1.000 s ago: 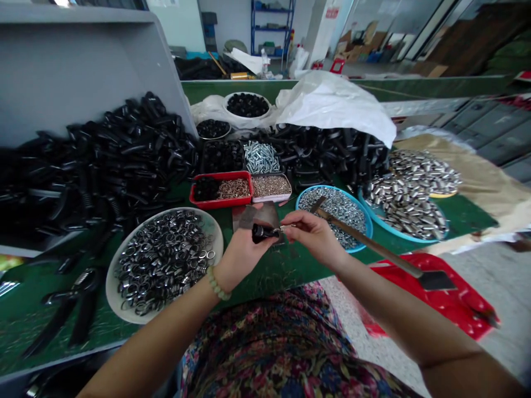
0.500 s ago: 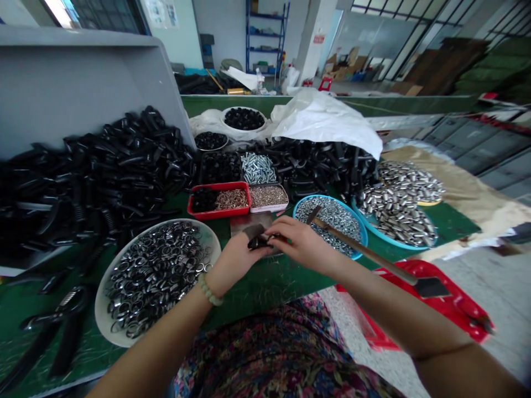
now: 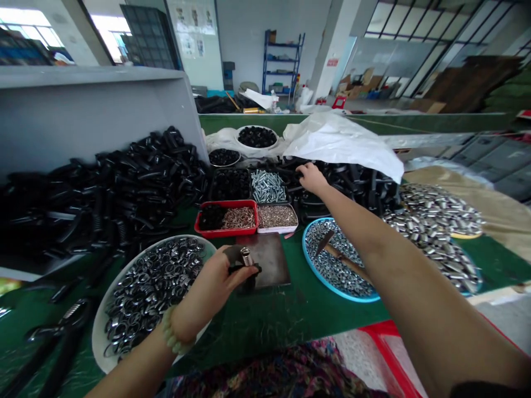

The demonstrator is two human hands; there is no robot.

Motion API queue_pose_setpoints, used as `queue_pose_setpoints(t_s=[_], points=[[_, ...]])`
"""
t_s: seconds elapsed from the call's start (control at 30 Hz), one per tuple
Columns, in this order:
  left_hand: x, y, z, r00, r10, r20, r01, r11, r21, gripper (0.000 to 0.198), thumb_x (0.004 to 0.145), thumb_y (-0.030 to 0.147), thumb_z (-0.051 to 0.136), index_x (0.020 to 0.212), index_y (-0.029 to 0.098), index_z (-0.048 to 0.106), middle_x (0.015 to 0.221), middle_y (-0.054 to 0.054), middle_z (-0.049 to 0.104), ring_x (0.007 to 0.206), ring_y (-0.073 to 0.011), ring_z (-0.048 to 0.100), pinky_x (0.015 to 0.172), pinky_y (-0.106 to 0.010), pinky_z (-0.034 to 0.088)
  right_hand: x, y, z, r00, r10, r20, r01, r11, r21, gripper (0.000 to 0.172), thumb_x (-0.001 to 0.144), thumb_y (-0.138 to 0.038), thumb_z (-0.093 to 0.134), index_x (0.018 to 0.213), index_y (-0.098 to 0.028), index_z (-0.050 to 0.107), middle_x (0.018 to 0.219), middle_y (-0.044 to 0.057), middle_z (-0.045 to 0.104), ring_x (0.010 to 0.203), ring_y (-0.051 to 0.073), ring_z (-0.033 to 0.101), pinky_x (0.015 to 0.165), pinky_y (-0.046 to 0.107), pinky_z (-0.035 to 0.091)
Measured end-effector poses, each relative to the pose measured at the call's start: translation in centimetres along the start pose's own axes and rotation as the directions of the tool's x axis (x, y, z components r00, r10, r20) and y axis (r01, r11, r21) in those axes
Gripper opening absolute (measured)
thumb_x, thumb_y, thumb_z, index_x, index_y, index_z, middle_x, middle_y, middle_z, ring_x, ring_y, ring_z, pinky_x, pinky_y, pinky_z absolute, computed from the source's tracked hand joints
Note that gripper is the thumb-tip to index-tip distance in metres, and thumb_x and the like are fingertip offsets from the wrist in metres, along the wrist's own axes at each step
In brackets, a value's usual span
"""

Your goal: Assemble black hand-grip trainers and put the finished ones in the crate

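Over the near left corner of a flat metal plate point(image 3: 271, 257), my left hand point(image 3: 207, 284) is closed on a small black part with a coil spring point(image 3: 246, 256) standing up from it. The lower end of that part is hidden by the fingers. My right hand point(image 3: 312, 178) is stretched out to the back, at the left side of a heap of black parts point(image 3: 352, 185) partly under a white plastic sheet point(image 3: 336, 138). Its fingers are pinched on a black part point(image 3: 298, 173) whose shape is mostly hidden.
A white basin of metal rings point(image 3: 157, 293) stands left, beside black spring-loaded shears point(image 3: 68, 326). Behind the plate are a red tray point(image 3: 203, 228) and a box of silver screws point(image 3: 267, 187). A hammer point(image 3: 344, 258) lies across a blue-rimmed basin point(image 3: 319, 276) right.
My hands have parted. The right has moved up and back to the black heap; the left has come nearer and lower with its part, the spring now showing. The view has shifted.
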State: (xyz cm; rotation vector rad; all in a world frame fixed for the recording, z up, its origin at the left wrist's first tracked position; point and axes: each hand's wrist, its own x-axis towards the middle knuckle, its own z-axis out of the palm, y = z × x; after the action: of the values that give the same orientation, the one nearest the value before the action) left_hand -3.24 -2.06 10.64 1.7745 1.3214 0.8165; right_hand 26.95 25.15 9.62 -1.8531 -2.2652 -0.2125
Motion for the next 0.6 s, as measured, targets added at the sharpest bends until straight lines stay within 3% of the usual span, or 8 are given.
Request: queue_pose_setpoints(t_s=[0.13, 0.3, 0.4, 0.47, 0.53, 0.57, 0.6], points=[[0.3, 0.8, 0.6, 0.999, 0.017, -0.043, -0.017, 1.0, 0.022, 0.026, 0.089, 0.04, 0.048, 0.094, 0.018, 0.061, 0.094, -0.006, 0.064, 0.089, -0.0194, 0.057, 0.083, -0.031, 0.045, 3.5, -3.7, 0.7, 0.999, -0.033, -0.032, 0.034, 0.999, 0.035, 0.037, 0.088, -0.022, 0.044, 0.123, -0.011, 0.052, 0.126, 0.02, 0.049, 0.12, 0.032, 0.039, 0.099, 0.046, 0.033], [-0.2, 1.3, 0.6, 0.995, 0.029, -0.097, -0.009, 0.979, 0.202, 0.02, 0.09, 0.033, 0.045, 0.085, 0.019, 0.057, 0.087, -0.006, 0.061, 0.082, -0.0194, 0.055, 0.076, -0.032, 0.045, 6.1, -6.7, 1.1, 1.0, 0.01, -0.006, -0.009, 0.987, 0.163, 0.028, 0.085, -0.009, 0.043, 0.109, -0.005, 0.058, 0.113, 0.027, 0.058, 0.11, 0.031, 0.051, 0.093, 0.045, 0.038], [-0.9, 0.9, -0.2, 0.993, 0.01, -0.117, 0.014, 0.978, 0.209, 0.02, 0.09, 0.032, 0.043, 0.081, 0.019, 0.055, 0.081, -0.004, 0.06, 0.074, -0.0176, 0.053, 0.072, -0.031, 0.044, 4.8, -6.4, 0.1, 0.996, 0.078, -0.048, -0.063, 0.961, 0.269, 0.031, 0.088, -0.012, 0.04, 0.114, -0.003, 0.054, 0.111, 0.029, 0.058, 0.104, 0.03, 0.056, 0.089, 0.044, 0.042], [-1.2, 0.4, -0.6, 0.993, -0.006, -0.116, 0.026, 0.985, 0.169, 0.021, 0.091, 0.033, 0.041, 0.081, 0.019, 0.053, 0.078, -0.002, 0.059, 0.07, -0.0165, 0.052, 0.069, -0.029, 0.043, 2.0, -5.9, -0.8, 0.989, 0.124, -0.082, -0.09, 0.938, 0.335, 0.037, 0.093, -0.017, 0.031, 0.124, -0.005, 0.045, 0.111, 0.025, 0.059, 0.097, 0.026, 0.06, 0.084, 0.041, 0.046], [-1.1, -0.1, -0.8, 0.994, -0.02, -0.105, 0.033, 0.991, 0.132, 0.022, 0.091, 0.034, 0.041, 0.08, 0.019, 0.052, 0.076, -0.001, 0.057, 0.069, -0.0156, 0.051, 0.067, -0.028, 0.043, -2.3, -5.6, -1.6, 0.981, 0.173, -0.092, -0.099, 0.841, 0.531, 0.039, 0.096, -0.025, 0.023, 0.13, -0.013, 0.037, 0.106, 0.017, 0.061, 0.082, 0.021, 0.064, 0.075, 0.037, 0.051], [-1.0, -0.3, -0.8, 0.995, -0.024, -0.092, 0.035, 0.993, 0.117, 0.023, 0.091, 0.035, 0.042, 0.079, 0.019, 0.052, 0.075, -0.001, 0.057, 0.068, -0.0152, 0.051, 0.067, -0.028, 0.043, -4.8, -5.7, -2.0, 0.976, 0.208, -0.073, -0.082, 0.649, 0.757, 0.038, 0.096, -0.03, 0.025, 0.129, -0.017, 0.037, 0.103, 0.013, 0.062, 0.074, 0.019, 0.063, 0.07, 0.036, 0.052], [-0.9, -0.5, -0.7, 0.997, -0.024, -0.074, 0.031, 0.994, 0.103, 0.023, 0.092, 0.035, 0.042, 0.079, 0.019, 0.053, 0.076, -0.001, 0.057, 0.068, -0.0149, 0.051, 0.067, -0.027, 0.042, -7.6, -6.0, -2.2, 0.973, 0.23, -0.032, -0.061, 0.386, 0.921, 0.036, 0.094, -0.038, 0.032, 0.125, -0.023, 0.041, 0.1, 0.008, 0.062, 0.067, 0.017, 0.062, 0.065, 0.035, 0.052]])
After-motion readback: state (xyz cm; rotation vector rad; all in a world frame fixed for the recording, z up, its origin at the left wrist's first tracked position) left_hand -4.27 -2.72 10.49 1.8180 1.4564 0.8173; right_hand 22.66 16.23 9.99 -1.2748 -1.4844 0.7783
